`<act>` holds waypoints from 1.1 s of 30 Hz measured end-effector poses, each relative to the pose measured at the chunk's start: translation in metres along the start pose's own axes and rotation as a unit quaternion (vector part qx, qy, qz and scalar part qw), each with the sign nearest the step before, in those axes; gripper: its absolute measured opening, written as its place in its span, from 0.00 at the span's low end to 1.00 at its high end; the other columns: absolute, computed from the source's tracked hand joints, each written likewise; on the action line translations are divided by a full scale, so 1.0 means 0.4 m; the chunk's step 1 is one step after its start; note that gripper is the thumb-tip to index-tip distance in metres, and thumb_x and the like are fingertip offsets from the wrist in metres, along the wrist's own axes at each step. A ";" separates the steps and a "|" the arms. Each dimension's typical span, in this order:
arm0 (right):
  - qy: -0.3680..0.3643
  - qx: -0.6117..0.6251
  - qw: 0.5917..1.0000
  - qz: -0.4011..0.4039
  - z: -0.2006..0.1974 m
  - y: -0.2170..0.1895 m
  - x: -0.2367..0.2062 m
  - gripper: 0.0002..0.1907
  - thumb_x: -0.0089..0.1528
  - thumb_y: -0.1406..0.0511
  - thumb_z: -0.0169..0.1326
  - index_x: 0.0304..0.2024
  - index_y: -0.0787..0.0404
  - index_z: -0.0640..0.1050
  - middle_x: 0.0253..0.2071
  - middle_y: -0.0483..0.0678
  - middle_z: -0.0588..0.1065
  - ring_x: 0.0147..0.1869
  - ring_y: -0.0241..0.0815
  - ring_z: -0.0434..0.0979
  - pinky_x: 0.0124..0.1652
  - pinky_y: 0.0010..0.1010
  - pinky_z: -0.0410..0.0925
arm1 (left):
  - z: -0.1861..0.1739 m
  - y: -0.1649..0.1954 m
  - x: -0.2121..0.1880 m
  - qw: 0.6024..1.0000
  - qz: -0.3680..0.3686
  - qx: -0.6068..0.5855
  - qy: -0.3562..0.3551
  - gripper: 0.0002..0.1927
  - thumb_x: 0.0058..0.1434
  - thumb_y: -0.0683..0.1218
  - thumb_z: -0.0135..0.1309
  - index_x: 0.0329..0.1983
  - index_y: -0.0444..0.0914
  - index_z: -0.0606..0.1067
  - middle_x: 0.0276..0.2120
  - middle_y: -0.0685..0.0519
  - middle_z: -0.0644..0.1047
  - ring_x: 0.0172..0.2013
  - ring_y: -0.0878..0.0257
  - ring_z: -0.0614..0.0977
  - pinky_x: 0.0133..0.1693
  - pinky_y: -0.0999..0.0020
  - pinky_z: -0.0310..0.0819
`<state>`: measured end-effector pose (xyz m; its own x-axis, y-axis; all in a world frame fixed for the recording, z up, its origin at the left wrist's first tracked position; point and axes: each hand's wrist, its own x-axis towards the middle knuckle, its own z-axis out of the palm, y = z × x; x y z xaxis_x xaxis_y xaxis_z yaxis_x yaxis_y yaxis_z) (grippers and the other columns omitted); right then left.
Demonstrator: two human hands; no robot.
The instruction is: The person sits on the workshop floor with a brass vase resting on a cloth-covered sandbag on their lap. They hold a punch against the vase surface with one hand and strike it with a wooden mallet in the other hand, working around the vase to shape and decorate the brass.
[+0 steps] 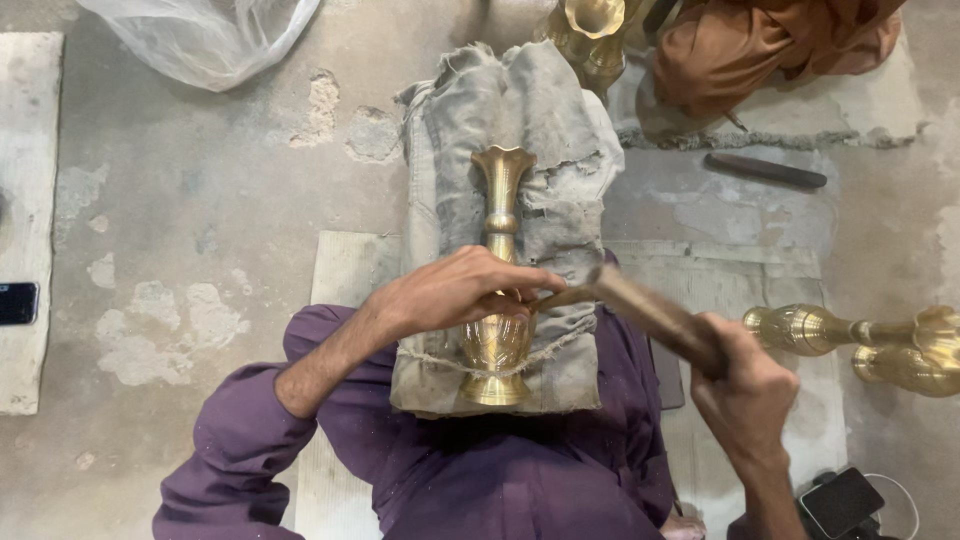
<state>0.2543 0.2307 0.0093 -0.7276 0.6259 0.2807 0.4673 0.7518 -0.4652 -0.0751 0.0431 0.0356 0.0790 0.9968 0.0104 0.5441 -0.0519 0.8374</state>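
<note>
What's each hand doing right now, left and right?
Left hand: fingers closed on a thin tool against the brass vase.
Right hand: closed around a wooden mallet.

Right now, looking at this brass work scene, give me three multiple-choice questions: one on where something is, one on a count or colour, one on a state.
1. Where does the brass vase lie?
A. On the grey cloth bundle
B. On the bare floor
C. In the plastic bag

2. What colour are the person's sleeves?
A. Orange
B. Purple
C. White

3. What is the right hand doing?
A. Resting open on the floor
B. Holding a phone
C. Gripping a wooden tool whose tip meets the vase

Answers:
1. A, since the vase lies on its side along the cloth, under the left hand.
2. B, both sleeves are purple; orange belongs to another person's clothing at the top.
3. C, the fingers are closed round the tool's handle.
</note>
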 end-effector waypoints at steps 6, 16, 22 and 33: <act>-0.009 -0.006 0.999 -0.030 -0.010 -0.008 0.040 0.21 0.61 0.70 0.62 0.56 0.56 0.75 0.43 0.52 0.82 0.41 0.44 0.85 0.41 0.34 0.79 | 0.000 0.016 -0.022 0.997 0.010 -0.025 0.070 0.26 0.63 0.44 0.56 0.66 0.47 0.71 0.40 0.54 0.86 0.41 0.61 0.89 0.47 0.61 0.84; -0.129 -0.104 0.986 0.010 -0.042 -0.031 0.111 0.24 0.59 0.68 0.60 0.60 0.54 0.75 0.42 0.50 0.83 0.37 0.45 0.85 0.38 0.40 0.79 | 0.048 0.015 -0.059 0.976 -0.032 -0.103 0.192 0.25 0.67 0.44 0.57 0.67 0.42 0.68 0.42 0.48 0.85 0.41 0.58 0.90 0.43 0.60 0.88; -0.211 -0.107 0.968 -0.080 -0.065 -0.087 0.168 0.34 0.52 0.59 0.65 0.62 0.45 0.73 0.48 0.50 0.80 0.38 0.50 0.83 0.33 0.42 0.78 | 0.098 0.014 -0.079 0.933 -0.086 -0.161 0.311 0.28 0.63 0.43 0.61 0.65 0.39 0.66 0.40 0.46 0.85 0.39 0.58 0.90 0.36 0.64 0.89; -0.166 -0.013 0.973 -0.163 -0.143 -0.202 0.380 0.36 0.60 0.64 0.57 0.72 0.43 0.68 0.59 0.53 0.77 0.46 0.47 0.82 0.42 0.40 0.79 | 0.110 0.018 -0.085 0.924 -0.092 -0.145 0.342 0.27 0.62 0.41 0.63 0.63 0.38 0.67 0.39 0.46 0.85 0.40 0.59 0.90 0.37 0.66 0.89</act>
<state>0.1346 0.2770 0.1377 -0.9590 0.2560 0.1216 0.1947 0.9069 -0.3736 -0.0372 0.0061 0.0172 -0.5923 0.7976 0.1141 0.2421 0.0412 0.9694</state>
